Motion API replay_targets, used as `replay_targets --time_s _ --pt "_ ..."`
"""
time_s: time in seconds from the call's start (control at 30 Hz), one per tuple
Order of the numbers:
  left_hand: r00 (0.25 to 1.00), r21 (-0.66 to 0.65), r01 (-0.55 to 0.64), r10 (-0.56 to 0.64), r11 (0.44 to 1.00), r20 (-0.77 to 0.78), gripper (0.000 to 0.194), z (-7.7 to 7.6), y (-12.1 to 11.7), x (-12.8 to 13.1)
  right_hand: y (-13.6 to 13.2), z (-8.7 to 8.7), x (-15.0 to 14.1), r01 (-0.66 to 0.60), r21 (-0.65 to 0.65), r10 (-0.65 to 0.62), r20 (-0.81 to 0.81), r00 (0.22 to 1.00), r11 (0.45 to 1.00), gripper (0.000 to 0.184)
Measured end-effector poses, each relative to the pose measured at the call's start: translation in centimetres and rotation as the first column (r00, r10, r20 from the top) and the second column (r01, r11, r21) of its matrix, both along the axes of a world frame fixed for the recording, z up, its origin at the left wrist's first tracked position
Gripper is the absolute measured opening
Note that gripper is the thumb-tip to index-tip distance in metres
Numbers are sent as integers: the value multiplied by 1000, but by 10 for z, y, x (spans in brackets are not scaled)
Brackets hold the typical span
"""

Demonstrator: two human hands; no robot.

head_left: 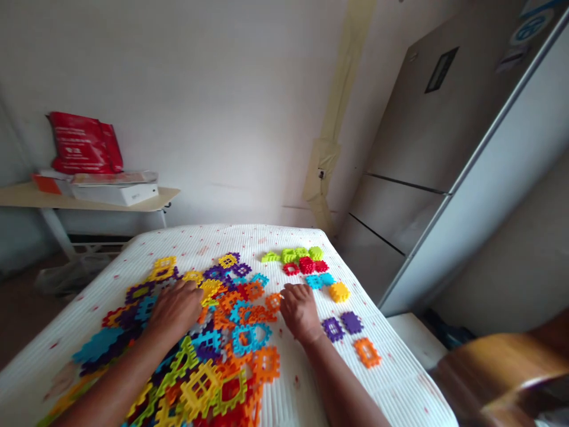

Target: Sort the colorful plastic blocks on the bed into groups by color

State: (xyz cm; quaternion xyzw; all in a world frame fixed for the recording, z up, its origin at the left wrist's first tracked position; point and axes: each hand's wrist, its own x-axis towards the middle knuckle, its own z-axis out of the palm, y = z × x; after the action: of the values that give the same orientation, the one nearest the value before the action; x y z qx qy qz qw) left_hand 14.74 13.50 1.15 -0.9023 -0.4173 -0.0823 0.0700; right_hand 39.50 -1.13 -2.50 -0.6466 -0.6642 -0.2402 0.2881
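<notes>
A big heap of colourful interlocking plastic tiles (207,341) with notched edges covers the left and middle of the table. Over its left part lies my left hand (175,305), fingers curled down among yellow and blue pieces; whatever they grip is hidden. My right hand (300,308) is at the heap's right edge, closed, with an orange window tile (273,302) at its fingertips. Small groups sorted by colour lie beyond and right of it: green tiles (288,255), red tiles (306,265), blue tiles (314,281), yellow tiles (339,292), purple tiles (352,322) and an orange tile (367,352).
A white quilted cloth (302,385) covers the table. To the right rises a grey refrigerator (400,154), with a wooden chair (511,367) near the table's front right. At back left, a side table (26,196) bears a red bag (82,145) and a white box (115,193).
</notes>
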Motion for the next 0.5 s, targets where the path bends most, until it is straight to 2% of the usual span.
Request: replay_targets --time_s 0.17,0.5 --pt "998 -9 59 -59 998 1 21 -1 5 -2 8 -6 -23 -68 -115 76 67 995 991 12" --pt "990 -87 131 -126 988 65 12 -4 16 -14 8 -6 -27 -65 -139 78 91 993 988 10"
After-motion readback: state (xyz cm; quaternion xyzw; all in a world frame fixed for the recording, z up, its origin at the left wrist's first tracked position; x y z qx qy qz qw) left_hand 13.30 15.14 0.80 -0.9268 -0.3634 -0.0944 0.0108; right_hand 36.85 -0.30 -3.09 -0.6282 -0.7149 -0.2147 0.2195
